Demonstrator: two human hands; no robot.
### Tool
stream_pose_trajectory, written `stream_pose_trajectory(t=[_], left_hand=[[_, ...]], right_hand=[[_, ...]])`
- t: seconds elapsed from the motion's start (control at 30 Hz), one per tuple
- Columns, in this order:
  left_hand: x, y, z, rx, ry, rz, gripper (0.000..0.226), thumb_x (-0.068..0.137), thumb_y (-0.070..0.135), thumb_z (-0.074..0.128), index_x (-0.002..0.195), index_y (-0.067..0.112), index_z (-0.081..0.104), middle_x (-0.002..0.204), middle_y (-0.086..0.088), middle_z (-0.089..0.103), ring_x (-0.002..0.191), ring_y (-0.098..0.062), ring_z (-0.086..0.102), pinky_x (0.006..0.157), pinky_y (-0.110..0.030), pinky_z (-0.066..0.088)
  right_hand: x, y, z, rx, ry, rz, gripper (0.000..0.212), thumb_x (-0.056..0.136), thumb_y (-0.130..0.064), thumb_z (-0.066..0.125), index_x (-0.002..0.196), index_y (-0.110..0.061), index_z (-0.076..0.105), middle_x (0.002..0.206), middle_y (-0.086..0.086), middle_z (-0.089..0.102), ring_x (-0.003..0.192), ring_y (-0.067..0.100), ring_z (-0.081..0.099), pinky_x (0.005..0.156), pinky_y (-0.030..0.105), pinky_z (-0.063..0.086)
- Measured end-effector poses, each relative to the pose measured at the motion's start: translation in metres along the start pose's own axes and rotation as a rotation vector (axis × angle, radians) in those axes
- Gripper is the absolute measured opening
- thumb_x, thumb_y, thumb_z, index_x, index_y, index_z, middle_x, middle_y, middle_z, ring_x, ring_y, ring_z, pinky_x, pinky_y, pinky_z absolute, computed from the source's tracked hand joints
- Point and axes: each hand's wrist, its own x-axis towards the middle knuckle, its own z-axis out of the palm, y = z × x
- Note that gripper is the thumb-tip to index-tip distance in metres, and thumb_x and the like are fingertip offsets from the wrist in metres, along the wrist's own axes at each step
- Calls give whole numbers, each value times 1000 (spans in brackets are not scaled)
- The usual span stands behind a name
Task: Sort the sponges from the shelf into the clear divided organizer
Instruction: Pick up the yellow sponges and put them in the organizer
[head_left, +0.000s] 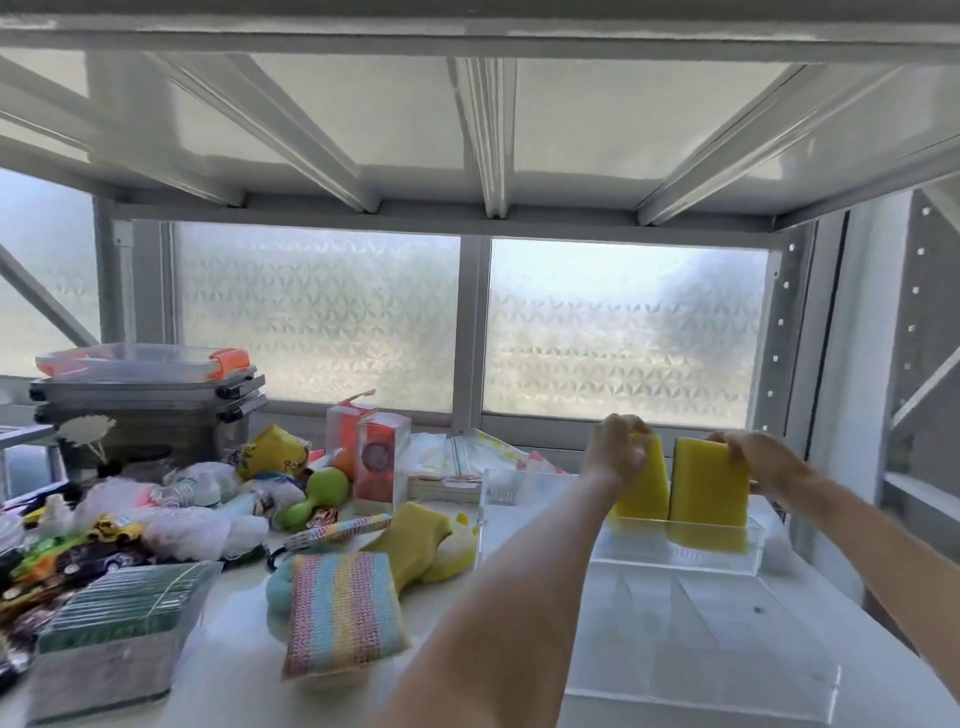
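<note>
Two yellow sponges are held upright, side by side, in the far compartment of the clear divided organizer (691, 613), which is set on the white shelf (249, 675) at the right. The left yellow sponge (647, 480) is gripped at its top edge by the left hand (618, 449), whose fingers (636, 434) are curled over that edge and closed on it. The right yellow sponge (709, 488) is pinched at its upper right corner by the right hand (758, 460); the fingers (737, 452) are laid on the front face near the top, and the thumb is hidden behind. The lower ends of both sponges are seen through the organizer's clear wall. The nearer compartments are seen to hold nothing.

To the left of the organizer, a pastel striped sponge (340, 610) is laid flat on the shelf, with a yellow foam sponge (410, 545) just behind it. A clear box of green scouring pads (119, 629) is placed at the near left, well apart from both hands.
</note>
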Motion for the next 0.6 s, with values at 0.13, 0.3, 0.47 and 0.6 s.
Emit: stream_pose_trajectory(t=[0.13,0.3,0.47,0.6], left_hand=[[0,3,0,-162,-208,-129,36,97,15,38,117,1,64,128,-18,62,115,-29,55,98,-33,41],[0,10,-30,227,-373,-47,47,100,25,27,136,4,47,151,-19,36,145,-31,23,122,-44,14],[-31,-7,-141,586,-324,17,33,92,18,51,120,2,57,124,-18,58,116,-30,53,96,-35,43],[-80,-40,-245,905,-486,-359,39,85,32,61,114,6,62,102,-8,62,99,-23,61,85,-39,49]], right_hand=[[0,6,17,-67,17,-40,21,92,-31,39,95,-15,53,95,16,53,83,26,52,78,43,45],[-2,7,24,-539,117,-118,44,91,-19,51,132,-5,43,135,27,43,120,40,45,103,47,35],[-59,-45,46,-402,268,-573,44,81,-6,66,123,-11,54,120,18,54,108,34,56,93,38,46],[-139,-83,134,-276,-469,-616,33,80,-21,73,111,-17,62,107,9,65,91,17,62,81,20,52]])
